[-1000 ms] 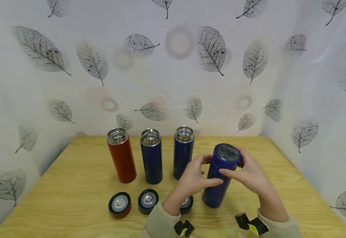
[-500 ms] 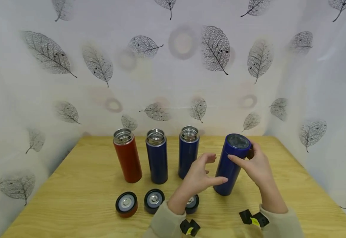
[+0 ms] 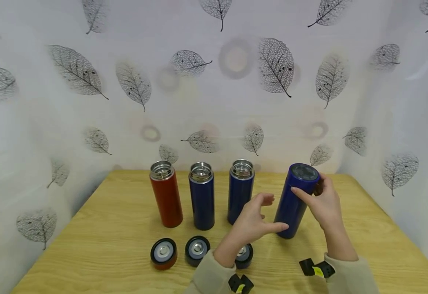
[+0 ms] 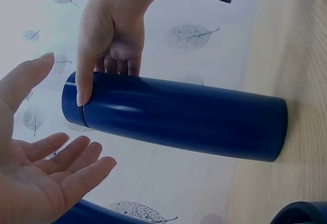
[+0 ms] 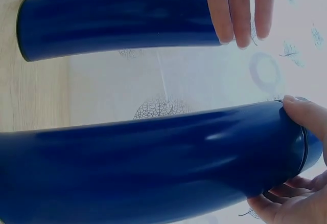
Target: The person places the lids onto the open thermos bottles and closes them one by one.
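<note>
Firmly, the right hand (image 3: pixel 326 202) has its grip clamped round the top of the capped blue flask (image 3: pixel 293 204), thumb on one side and fingers curled behind. Beside it, the left hand (image 3: pixel 252 220) holds nothing: its grip is apart, thumb and fingers spread, near the flask without touching it in the left wrist view.

The held flask is a smooth, slender cylinder in glossy deep blue, with soft streaks of light along its length. A fine seam separates its cap from its body, and the cap's top is a dark, shiny disc ringed in brighter blue. It is at the right end of the row; whether its base touches the surface (image 3: pixel 118 212) I cannot tell.

To its left stand two uncapped navy flasks, the nearer one (image 3: pixel 240 196) and the middle one (image 3: pixel 202 204), then a brick-red flask (image 3: pixel 167 200), each with a shiny metal neck. In front lie round caps, undersides up, with black rims around grey discs: a red cap (image 3: pixel 163 253), a navy cap (image 3: pixel 197 251) and a third cap (image 3: pixel 246 261) partly hidden by the left wrist. The surface is pale, grained wood; behind hangs a whitish, slightly creased sheet (image 3: pixel 206 106) printed with lacy leaf skeletons.
</note>
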`<state>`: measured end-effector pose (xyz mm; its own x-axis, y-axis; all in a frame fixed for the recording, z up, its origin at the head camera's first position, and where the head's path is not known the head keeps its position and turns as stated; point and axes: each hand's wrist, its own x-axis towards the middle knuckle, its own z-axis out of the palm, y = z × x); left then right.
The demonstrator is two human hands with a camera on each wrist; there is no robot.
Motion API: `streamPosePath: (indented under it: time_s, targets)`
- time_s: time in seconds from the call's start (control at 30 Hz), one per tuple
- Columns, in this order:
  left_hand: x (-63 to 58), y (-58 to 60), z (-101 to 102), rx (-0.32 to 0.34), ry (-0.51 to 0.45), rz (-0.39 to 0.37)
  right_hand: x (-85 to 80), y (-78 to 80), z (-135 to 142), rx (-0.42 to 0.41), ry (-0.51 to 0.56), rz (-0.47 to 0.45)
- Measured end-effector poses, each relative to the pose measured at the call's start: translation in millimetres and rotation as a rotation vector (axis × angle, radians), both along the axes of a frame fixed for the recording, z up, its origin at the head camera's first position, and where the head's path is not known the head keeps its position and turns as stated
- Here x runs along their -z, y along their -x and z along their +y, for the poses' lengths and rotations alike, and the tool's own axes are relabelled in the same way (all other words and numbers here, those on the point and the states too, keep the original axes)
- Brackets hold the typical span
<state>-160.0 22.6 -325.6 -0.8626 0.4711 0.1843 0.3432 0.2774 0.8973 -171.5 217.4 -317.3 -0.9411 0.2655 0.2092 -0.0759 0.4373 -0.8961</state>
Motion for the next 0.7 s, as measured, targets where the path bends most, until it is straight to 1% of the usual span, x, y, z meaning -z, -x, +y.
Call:
streamPosePath:
  time_s: [0.07,0.13,0.2,0.23,0.3,0.43,0.5,0.53,0.57,0.6,0.67,0.7]
  targets:
    - [-0.7,-0.6,0.4,-0.003,0.005,-0.004,28.4,21.8,19.3,0.018,-0.002,0.019]
    - [-1.2,-0.7,0.5,-0.008,0.010,-0.007,71.3,53.8,47.1,0.043,-0.029,0.067]
    - [-1.5,-0.4,0.4,-0.009,0.013,-0.011,109.2,82.3,70.8,0.061,-0.047,0.113]
    - [-1.5,-0.5,0.4,-0.008,0.014,-0.012,123.3,92.7,79.4,0.070,-0.060,0.132]
    - [-1.3,-0.2,0.3,-0.005,0.014,-0.010,134.2,103.2,87.9,0.057,-0.049,0.148]
    - [-0.2,0.2,-0.1,0.003,0.010,0.003,135.3,106.9,89.3,0.044,-0.039,0.161]
    - [0.3,0.4,0.0,0.007,0.006,0.007,137.7,109.5,90.2,0.063,-0.052,0.168]
    - [0.4,0.4,0.0,0.007,0.005,0.009,133.5,106.1,87.4,0.057,-0.049,0.165]
    - [0.3,0.4,0.0,0.007,0.005,0.010,126.3,101.3,83.0,0.060,-0.047,0.154]
    - [0.3,0.4,0.0,0.006,0.007,0.013,114.1,93.0,76.3,0.041,-0.031,0.139]
    - [0.0,0.3,-0.1,0.002,0.013,0.020,86.2,73.1,58.4,0.023,0.008,0.110]
    - [-0.2,0.3,-0.3,0.001,0.015,0.025,69.3,60.9,47.9,0.009,0.023,0.096]
